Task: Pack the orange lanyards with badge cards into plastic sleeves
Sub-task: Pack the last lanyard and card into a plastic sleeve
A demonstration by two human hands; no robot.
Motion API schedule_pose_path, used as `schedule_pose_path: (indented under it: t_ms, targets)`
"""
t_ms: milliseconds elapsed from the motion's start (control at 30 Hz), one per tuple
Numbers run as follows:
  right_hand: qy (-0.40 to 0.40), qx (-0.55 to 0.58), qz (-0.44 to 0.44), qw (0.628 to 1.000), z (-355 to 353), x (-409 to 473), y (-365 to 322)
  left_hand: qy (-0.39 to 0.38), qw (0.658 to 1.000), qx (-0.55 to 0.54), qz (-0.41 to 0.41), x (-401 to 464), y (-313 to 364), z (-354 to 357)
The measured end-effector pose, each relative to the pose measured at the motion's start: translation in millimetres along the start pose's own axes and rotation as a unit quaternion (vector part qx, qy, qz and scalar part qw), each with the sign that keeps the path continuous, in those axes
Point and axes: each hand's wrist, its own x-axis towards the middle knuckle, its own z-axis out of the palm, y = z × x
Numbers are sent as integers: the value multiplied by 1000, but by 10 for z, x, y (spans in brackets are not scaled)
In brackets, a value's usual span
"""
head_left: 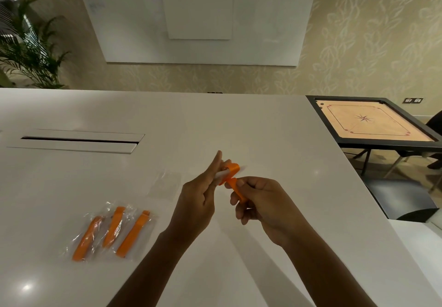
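**packer_01:** Right now I'm folding up a flat orange fabric lanyard point(231, 180) in mid-air over the glossy white table point(251, 127), right of centre. My left hand point(199, 199) is holding the bundle, fingers stretched out almost straight, with the strap looping around them and a white bit, maybe the badge card point(221, 174), pressed against them. It's too blurry to say for sure. My right hand point(260, 201) is curled shut, pinching the loose tail of the strap between thumb and fingers.

**deskjockey:** How many are you done with?

**packer_01:** Looks like three. Three clear crinkly plastic sleeves with orange lanyards inside point(112, 232) are lying side by side on the near left of the table. One empty clear plastic sleeve point(165, 184) is lying flat just left of my left hand.

**deskjockey:** So what's next?

**packer_01:** I'm guessing I need to finish the fold into a tight, narrow bundle, keep it pinched so it isn't springing open, then grab that empty sleeve, open its mouth and slide the bundle in.
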Motion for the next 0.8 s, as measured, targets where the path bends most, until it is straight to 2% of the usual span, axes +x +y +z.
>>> schedule_pose_path:
  t_ms: [167, 467, 700, 800]
  targets:
    - [-13, 35, 7, 999, -11, 9, -6, -19, 999, -4, 48, -61, -89, 4]
    - [-75, 153, 44, 984, -39, 39, 49, -54, 997, 10, 59, -103, -189, -76]
    - [-88, 179, 49, 979, -47, 113, 117, -72, 989, 49, 122, -69, -294, -121]
    - [-73, 151, 40, 985, -19, 130, 157, -83, 984, 54, 149, -39, -343, -136]
